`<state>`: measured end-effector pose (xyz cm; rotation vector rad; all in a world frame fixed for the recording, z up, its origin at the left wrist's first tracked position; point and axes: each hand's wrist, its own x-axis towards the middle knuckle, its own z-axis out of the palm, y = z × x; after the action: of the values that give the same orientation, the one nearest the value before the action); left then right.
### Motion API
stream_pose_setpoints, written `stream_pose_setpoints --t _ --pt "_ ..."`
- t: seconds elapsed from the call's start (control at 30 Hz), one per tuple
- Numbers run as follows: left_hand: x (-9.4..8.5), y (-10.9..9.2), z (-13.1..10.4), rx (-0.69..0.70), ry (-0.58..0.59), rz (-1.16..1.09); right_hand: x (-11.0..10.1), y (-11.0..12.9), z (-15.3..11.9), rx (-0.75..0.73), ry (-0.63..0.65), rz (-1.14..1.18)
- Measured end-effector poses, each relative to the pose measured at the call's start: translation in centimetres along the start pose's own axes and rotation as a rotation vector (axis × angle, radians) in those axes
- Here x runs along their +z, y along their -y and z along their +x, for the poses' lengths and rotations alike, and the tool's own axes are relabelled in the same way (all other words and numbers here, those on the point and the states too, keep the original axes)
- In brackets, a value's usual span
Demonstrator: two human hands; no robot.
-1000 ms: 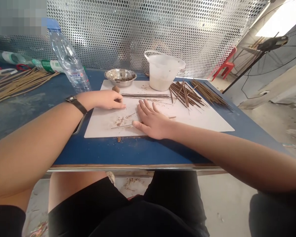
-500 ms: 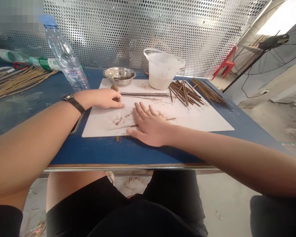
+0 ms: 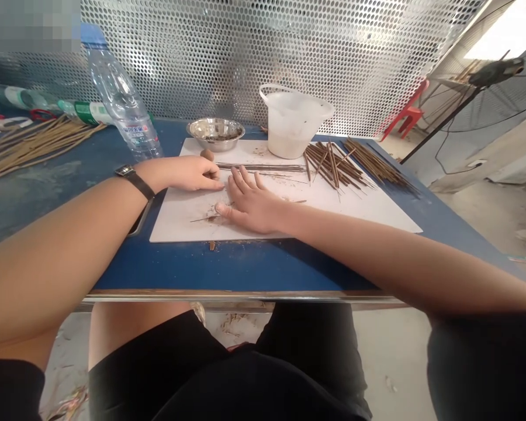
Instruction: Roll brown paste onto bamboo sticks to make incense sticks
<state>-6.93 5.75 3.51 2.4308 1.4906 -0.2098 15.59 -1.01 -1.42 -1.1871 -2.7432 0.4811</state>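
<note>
My right hand lies flat with fingers spread on the white board. A thin brown-coated stick runs under its palm; one end shows right of the wrist, and a thin end pokes out left of the thumb. To the left, my left hand rests on the board with curled fingers. A brown dough-like lump shows behind its knuckles, and brown also shows between thumb and fingers, so the hand appears closed around it. Beyond both hands lie several thin dark sticks.
A metal bowl and white plastic bucket stand at the back. Brown coated sticks are piled at right, more sticks beyond. A tall water bottle leans near my left forearm. A perforated metal screen closes the back.
My right hand has slid forward and slightly left over the board, and the stick beneath it has moved forward too. The left hand has stayed in place on the board.
</note>
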Motion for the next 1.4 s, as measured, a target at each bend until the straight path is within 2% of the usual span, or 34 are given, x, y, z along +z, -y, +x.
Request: stream_pose_setpoints --t 0.13,0.23,0.3,0.5,0.57,0.67,0.83,0.9,1.0,1.13,1.2,1.3,1.4 --pt "0.0 -0.2 -0.1 -0.025 -0.001 -0.003 0.4 2.1 -4.3 -0.048 0.025 0.026" --pt "0.1 0.0 0.0 -0.029 0.003 -0.005 0.5 3.4 -5.8 -0.015 0.069 0.023" --pt "0.1 0.1 0.1 -0.023 0.002 -0.006 0.4 3.6 -5.2 0.02 0.071 0.007" --pt "0.1 0.1 0.3 -0.047 -0.011 0.014 0.2 2.0 0.8 0.062 0.03 -0.049" --pt "-0.1 0.0 0.2 -0.05 -0.019 0.023 0.3 1.7 1.6 0.058 0.019 -0.037" --pt "-0.2 -0.2 0.0 -0.06 -0.037 -0.001 0.4 2.3 0.0 0.036 0.019 -0.008" --pt "-0.2 -0.3 -0.1 -0.058 -0.063 -0.078 0.7 4.6 -5.7 -0.04 0.056 0.053" --pt "-0.2 -0.3 -0.1 -0.059 -0.057 -0.069 0.9 5.2 -6.4 -0.019 0.067 0.069" --pt "-0.3 -0.3 -0.1 -0.072 -0.051 -0.046 0.9 5.1 -4.6 0.04 0.05 0.055" --pt "-0.3 -0.1 -0.2 -0.089 -0.059 -0.088 0.4 3.9 0.6 0.109 0.028 0.015" --pt "-0.2 0.1 -0.1 -0.09 -0.067 -0.13 0.2 3.4 2.3 0.131 0.028 -0.004" --pt "0.0 0.5 0.1 -0.099 -0.074 -0.167 0.1 3.8 1.9 0.11 0.029 -0.013" --pt "0.0 0.4 0.1 -0.101 -0.078 -0.176 0.4 5.2 -1.4 0.052 0.052 0.031"
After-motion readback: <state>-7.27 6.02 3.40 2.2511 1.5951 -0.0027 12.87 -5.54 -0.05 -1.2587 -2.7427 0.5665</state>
